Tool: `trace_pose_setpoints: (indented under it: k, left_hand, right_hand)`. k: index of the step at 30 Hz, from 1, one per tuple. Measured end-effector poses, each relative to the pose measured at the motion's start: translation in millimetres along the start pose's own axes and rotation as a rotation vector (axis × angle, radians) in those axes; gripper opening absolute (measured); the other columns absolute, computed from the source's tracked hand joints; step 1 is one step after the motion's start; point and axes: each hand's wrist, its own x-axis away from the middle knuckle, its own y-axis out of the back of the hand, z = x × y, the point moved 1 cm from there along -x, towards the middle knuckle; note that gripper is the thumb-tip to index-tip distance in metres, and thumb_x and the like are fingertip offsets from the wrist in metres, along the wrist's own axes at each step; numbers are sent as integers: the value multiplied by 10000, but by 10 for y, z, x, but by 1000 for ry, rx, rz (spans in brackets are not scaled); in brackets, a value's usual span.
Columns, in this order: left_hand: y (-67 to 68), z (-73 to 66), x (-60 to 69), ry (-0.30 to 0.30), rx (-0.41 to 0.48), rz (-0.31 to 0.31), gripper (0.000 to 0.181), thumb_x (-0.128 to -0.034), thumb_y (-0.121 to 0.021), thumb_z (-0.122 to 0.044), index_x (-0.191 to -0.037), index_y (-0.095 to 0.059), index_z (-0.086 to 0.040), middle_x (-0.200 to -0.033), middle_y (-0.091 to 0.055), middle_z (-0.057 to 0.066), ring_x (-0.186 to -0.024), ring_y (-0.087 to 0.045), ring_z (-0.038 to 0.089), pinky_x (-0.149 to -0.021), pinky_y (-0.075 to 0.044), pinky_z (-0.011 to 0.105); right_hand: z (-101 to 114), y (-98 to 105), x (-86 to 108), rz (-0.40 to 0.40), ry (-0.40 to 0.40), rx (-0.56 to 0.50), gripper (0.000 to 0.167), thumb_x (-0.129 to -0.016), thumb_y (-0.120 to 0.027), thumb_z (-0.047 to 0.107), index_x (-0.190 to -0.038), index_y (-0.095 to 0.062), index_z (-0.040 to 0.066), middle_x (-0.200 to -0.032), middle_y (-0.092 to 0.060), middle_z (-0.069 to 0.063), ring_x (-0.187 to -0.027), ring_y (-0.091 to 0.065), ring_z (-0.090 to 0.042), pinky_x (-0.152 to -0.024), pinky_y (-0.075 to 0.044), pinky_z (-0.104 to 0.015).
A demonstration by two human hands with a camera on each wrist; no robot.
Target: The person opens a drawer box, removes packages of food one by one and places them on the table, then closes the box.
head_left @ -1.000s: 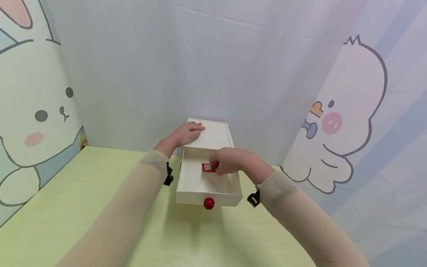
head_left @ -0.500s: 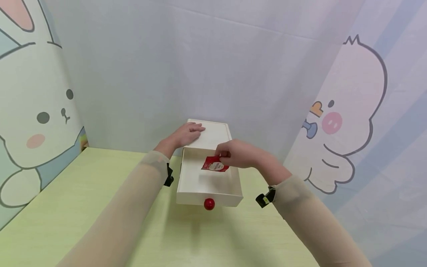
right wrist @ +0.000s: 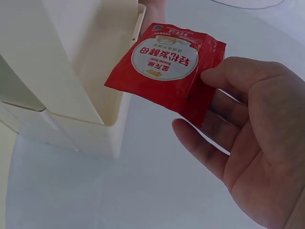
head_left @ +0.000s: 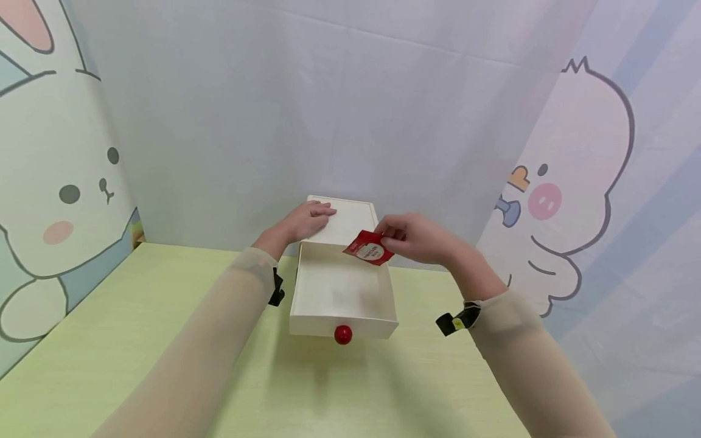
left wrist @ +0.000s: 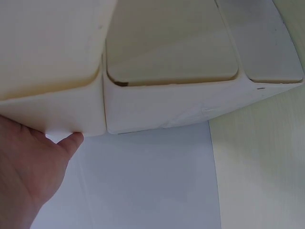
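Packet (head_left: 366,246), one, jutting left from the pinching fingers of one right hand (head_left: 420,239), near one drawer (head_left: 312,326)

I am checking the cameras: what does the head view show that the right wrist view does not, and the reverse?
Only the head view shows the red knob, the rabbit drawing and both sleeves. Only the right wrist view shows the print on the packet clear enough to read. Both show the right hand pinching the packet, the white cabinet and, only a sliver in the wrist view, the left hand.
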Motion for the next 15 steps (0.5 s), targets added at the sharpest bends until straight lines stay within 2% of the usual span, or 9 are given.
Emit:
trace_pose_setpoints:
  k: [4, 15]
  left_hand:
    - [4, 2, -8, -1, -6, -1, 534, -1114, -407, -278, -1585, -599, -113, -1783, -389, 78, -1715, -195, 351, -1405, -126, 551]
    - [6, -7, 4, 7, 2, 7, 529, -1127, -397, -283, -1595, -590, -131, -1789, -382, 66, -1720, -179, 339, -1403, -127, 562]
  right_hand:
    - [-51, 72, 45, -64, -6, -7, 188, -1044, -676, 83, -1210, -764, 85, -1085, -807, -89, -957, -746, -220, -870, -655, -405]
    - [-321, 174, 151, -251, -124, 43, 234, -1085, -623, 133, -1273, -733, 47, -1136, -791, -163, -979, -722, -312, -828, -634, -430]
